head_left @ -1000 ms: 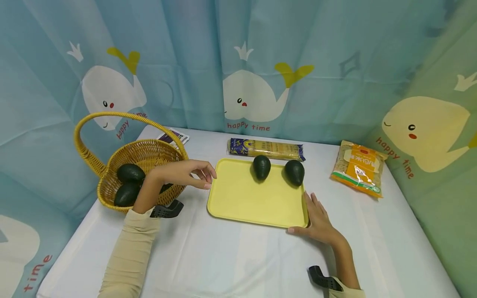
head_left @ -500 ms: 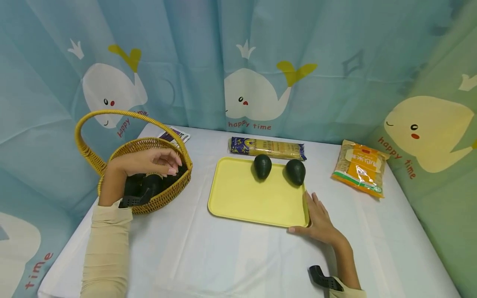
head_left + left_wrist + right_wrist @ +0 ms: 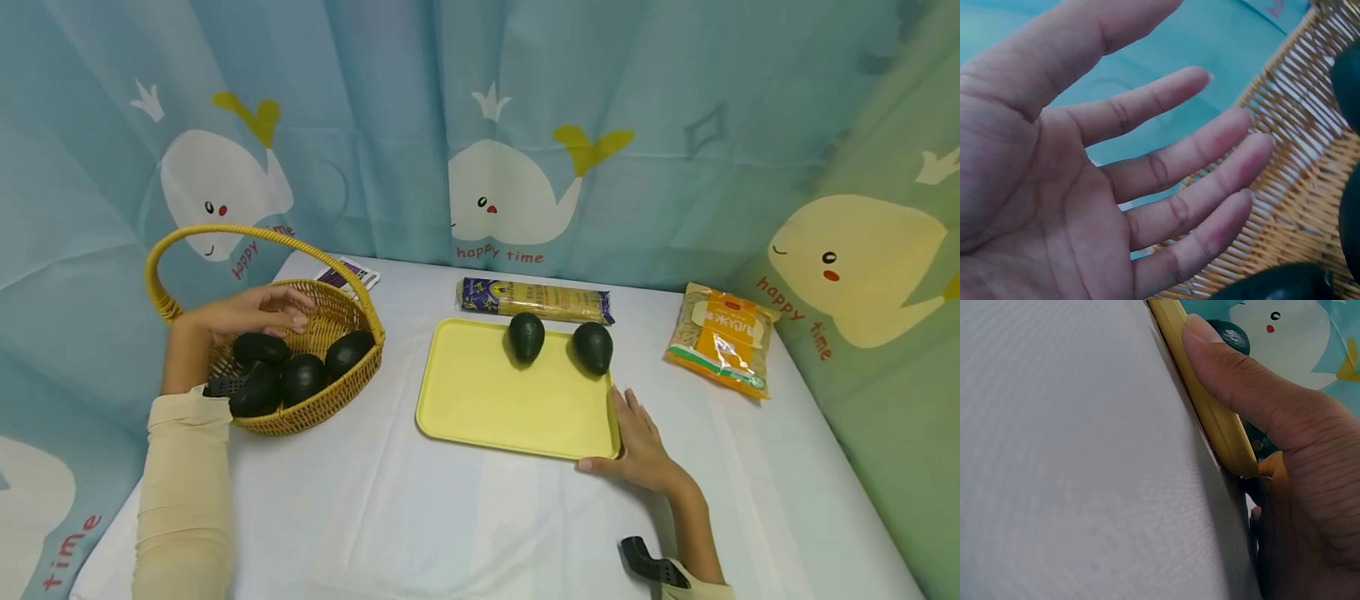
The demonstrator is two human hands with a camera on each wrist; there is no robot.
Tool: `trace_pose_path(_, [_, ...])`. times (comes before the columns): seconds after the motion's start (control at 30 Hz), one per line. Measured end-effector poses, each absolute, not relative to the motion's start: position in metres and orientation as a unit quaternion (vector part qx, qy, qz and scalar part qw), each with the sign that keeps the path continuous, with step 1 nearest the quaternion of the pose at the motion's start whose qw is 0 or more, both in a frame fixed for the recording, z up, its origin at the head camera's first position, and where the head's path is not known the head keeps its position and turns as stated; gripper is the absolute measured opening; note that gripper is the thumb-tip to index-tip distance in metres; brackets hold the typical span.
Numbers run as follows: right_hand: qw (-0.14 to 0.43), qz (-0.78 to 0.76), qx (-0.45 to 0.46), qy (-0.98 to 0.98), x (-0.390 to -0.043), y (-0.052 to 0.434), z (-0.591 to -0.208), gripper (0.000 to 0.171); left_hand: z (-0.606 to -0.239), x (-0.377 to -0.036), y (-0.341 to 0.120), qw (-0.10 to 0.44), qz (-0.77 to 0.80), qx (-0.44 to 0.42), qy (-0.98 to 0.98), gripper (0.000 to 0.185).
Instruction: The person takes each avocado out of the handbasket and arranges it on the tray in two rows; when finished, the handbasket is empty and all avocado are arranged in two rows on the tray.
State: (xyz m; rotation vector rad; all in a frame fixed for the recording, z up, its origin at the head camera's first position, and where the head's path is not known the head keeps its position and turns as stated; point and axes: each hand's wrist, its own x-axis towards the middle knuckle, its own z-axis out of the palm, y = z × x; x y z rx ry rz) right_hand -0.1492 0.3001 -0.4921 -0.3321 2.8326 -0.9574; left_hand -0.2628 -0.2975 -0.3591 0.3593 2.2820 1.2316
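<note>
My left hand [image 3: 258, 310] hovers over the back left of a yellow wicker basket [image 3: 330, 406], fingers loosely bent and holding nothing. Inside the basket lie several dark green avocados [image 3: 303, 379]; the left wrist view shows the bare palm [image 3: 1047, 187] with the woven wall [image 3: 1285, 206] beyond the fingertips. My right hand [image 3: 633, 442] rests at the front right corner of a yellow tray [image 3: 510, 408], its thumb along the front edge and its straight fingers along the right side. On the tray's back half sit two avocados, one near the middle [image 3: 527, 337] and one at the right [image 3: 592, 348].
A long pack of noodles [image 3: 536, 300] lies behind the tray. At the right is an orange-and-clear bag of grain [image 3: 722, 340]. A purple-and-white packet [image 3: 348, 277] lies behind the basket, whose tall handle [image 3: 255, 232] arches over it. A curtain [image 3: 405, 167] closes off the back.
My left hand has moved left from beside the tray to over the basket, uncovering the avocados at its front. The right hand and the tray have stayed in place.
</note>
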Motion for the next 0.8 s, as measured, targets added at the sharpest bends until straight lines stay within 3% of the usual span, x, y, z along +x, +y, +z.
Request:
trace_pose_path(0.27, [0.063,-0.316,-0.112,0.940,-0.149,0.300,-0.491,0.128,-0.373,-0.278,-0.296,0.289,0.468,0.126,0.826,0.053])
trace_pose_path(0.8, [0.056,-0.321,-0.120,0.938,-0.148,0.301,-0.491,0.128,-0.390,-0.302,-0.275,0.403,0.435,0.116,0.797,0.056])
